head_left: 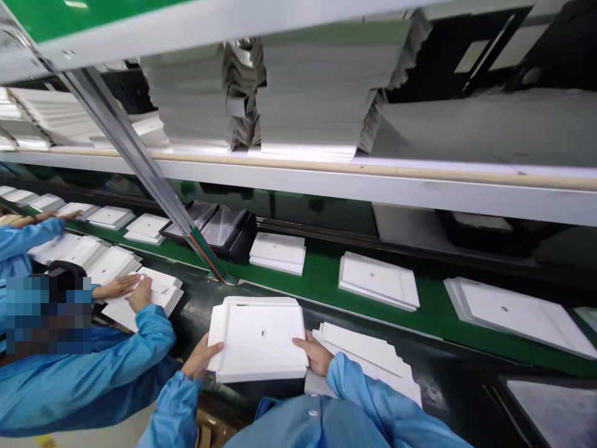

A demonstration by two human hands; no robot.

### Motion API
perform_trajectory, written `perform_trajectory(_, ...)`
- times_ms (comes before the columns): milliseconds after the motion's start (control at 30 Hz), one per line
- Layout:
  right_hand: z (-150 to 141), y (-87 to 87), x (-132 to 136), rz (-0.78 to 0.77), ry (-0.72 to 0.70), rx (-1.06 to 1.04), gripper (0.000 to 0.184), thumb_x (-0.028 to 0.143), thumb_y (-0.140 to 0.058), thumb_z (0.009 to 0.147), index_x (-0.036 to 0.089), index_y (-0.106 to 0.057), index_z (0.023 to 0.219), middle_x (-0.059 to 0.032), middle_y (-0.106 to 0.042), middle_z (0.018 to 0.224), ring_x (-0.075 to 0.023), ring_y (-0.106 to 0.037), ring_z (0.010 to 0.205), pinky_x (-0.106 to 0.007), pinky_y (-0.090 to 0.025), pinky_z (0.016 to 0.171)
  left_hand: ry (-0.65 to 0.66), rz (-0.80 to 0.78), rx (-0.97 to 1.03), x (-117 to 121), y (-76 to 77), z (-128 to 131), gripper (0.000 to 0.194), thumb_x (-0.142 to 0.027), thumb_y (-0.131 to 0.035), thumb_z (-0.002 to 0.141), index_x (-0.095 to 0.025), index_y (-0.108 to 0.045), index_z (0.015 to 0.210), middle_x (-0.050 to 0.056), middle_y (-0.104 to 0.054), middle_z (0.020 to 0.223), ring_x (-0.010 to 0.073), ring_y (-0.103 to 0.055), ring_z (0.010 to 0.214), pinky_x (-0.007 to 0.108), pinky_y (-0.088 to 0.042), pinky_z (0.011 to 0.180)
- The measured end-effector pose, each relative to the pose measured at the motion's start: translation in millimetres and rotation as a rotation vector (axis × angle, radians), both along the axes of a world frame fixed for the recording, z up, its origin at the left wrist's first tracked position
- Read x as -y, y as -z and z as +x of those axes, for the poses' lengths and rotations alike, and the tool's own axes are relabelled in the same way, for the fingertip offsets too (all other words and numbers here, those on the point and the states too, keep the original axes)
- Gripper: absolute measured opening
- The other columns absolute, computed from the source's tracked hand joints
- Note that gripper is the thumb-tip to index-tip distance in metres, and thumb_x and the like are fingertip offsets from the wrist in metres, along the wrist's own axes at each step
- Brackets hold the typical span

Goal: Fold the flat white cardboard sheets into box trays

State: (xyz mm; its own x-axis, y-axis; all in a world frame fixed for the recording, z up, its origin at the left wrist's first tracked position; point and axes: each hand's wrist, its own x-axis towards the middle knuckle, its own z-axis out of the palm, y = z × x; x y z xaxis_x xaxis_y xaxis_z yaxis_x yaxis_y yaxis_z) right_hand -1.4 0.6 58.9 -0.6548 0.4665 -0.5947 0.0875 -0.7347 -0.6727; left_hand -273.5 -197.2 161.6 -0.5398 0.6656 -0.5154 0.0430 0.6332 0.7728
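Note:
A white cardboard tray (261,354) with folded edges and a small hole near its middle is held up in front of my body. My left hand (202,356) grips its left side, thumb on top. On the opposite edge my right hand (314,352) pinches the tray, with the thumb over the rim; the other fingers are mostly hidden beneath. Close to my right hand, and partly covered by my forearm, lies a fanned stack of white card pieces (373,354) on the dark bench (433,379).
White trays (377,280) lie in a row along the green conveyor (321,280). A black bin (240,239) with clear plastic stands among them. A co-worker's hands (125,289) press white card at left. Overhead, a shelf (298,177) holds paper stacks (317,93); a metal post (135,149) slants down.

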Motion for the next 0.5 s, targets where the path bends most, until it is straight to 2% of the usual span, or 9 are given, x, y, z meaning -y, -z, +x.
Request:
perform_trajectory(133,34.8,-55.0,-24.3,0.015,0.059,-0.228,0.063,0.048,-0.091,0.06,0.027,-0.058,0.11,-0.0085,-0.077,0.11,-0.0363,-0.073,0.106,-0.055,-0.056,0.096,-0.111,0.333,0.261,6.6,-22.4,23.3,0.078,-0.075,-0.081,0.048,-0.042,-0.069,0.118,0.005,-0.079,0.11,0.04,-0.072,0.11,0.058,-0.058,0.094)
perform_trajectory(200,57.4,-86.9,-40.9,0.084,0.072,-0.272,0.067,0.05,-0.09,0.063,0.026,-0.06,0.118,-0.0108,-0.076,0.114,-0.0359,-0.073,0.105,-0.055,-0.057,0.095,-0.104,0.409,0.308,-2.4,-43.4,35.4,0.079,-0.07,-0.085,0.049,-0.04,-0.069,0.12,0.007,-0.078,0.111,0.0423,-0.072,0.106,0.058,-0.061,0.087)
perform_trajectory(300,95.2,-125.1,-63.3,0.206,0.026,-0.285,0.08,0.049,-0.097,0.051,0.021,-0.065,0.119,-0.0123,-0.077,0.113,-0.0373,-0.073,0.107,-0.053,-0.058,0.095,-0.072,0.492,0.359,-25.8,-78.4,54.7,0.087,-0.058,-0.093,0.047,-0.028,-0.065,0.124,0.012,-0.077,0.112,0.0431,-0.074,0.101,0.055,-0.064,0.08)
perform_trajectory(333,107.6,-133.0,-68.0,0.218,0.036,-0.266,0.081,0.052,-0.098,0.047,0.02,-0.067,0.115,-0.0123,-0.078,0.109,-0.0378,-0.073,0.105,-0.052,-0.059,0.093,-0.075,0.523,0.366,-34.4,-87.4,61.0,0.087,-0.054,-0.094,0.048,-0.025,-0.064,0.124,0.014,-0.077,0.113,0.0419,-0.074,0.101,0.052,-0.064,0.08)
perform_trajectory(400,130.1,-142.1,-70.6,0.217,0.114,-0.201,0.069,0.06,-0.091,0.058,0.021,-0.069,0.111,-0.0114,-0.078,0.107,-0.0353,-0.074,0.103,-0.05,-0.06,0.092,-0.051,0.54,0.382,-49.9,-98.3,73.7,0.083,-0.044,-0.096,0.051,-0.021,-0.061,0.123,0.014,-0.075,0.116,0.0377,-0.074,0.101,0.044,-0.063,0.079)
perform_trajectory(500,156.3,-144.8,-57.4,0.224,0.227,-0.097,0.056,0.055,-0.084,0.073,0.023,-0.068,0.116,-0.0099,-0.078,0.112,-0.0324,-0.074,0.105,-0.049,-0.061,0.092,0.025,0.485,0.393,-65.6,-100.2,93.4,0.076,-0.038,-0.096,0.055,-0.018,-0.062,0.12,0.014,-0.075,0.117,0.0336,-0.073,0.102,0.038,-0.062,0.08)
